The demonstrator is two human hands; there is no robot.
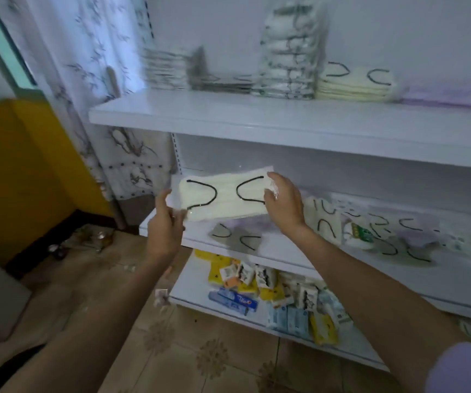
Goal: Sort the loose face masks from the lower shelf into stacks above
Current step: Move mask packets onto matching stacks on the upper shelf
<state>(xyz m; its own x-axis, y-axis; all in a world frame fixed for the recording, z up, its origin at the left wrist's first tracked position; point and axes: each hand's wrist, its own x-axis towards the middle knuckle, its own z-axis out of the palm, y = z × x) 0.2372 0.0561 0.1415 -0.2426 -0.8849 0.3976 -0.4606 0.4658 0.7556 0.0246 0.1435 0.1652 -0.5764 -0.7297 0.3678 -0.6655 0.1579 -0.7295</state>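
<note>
Head-camera view, smeared by motion, of a white shelving unit. Watching from afar, I see both hands holding one cream mask (223, 194) with black ear loops, sealed in a clear wrapper. It is roughly flat in the air, in front of the gap between two shelves. The left hand (164, 222) pinches the wrapper's left edge between thumb and fingers. The right hand (284, 205) grips the right end, fingers and thumb curled round it. My reading is that the mask is picked and ready to go up. To do this well, I would carry it up and to the right to the cream stack (353, 83). That stack sits on the upper shelf (228, 117), just right of the tall patterned stack (291, 52). I would keep the mask flat with its loops facing up, as on the masks there. I would clear the shelf's front lip before moving in, then lay the mask square on top so the pile does not slide. The patterned stack stands high and close beside the target, so a stray wrapper corner or wrist could tip it. A low lilac stack (441, 97) lies on the other side. More stacks sit further left, too blurred to tell apart. On the lower shelf (285, 251) a grey mask (237, 239) lies just below the held one, and many loose masks (384, 231) are scattered to the right, unsorted. The bottom shelf holds a heap of small packets (271, 293). A patterned curtain (86, 52) hangs at the left.
</note>
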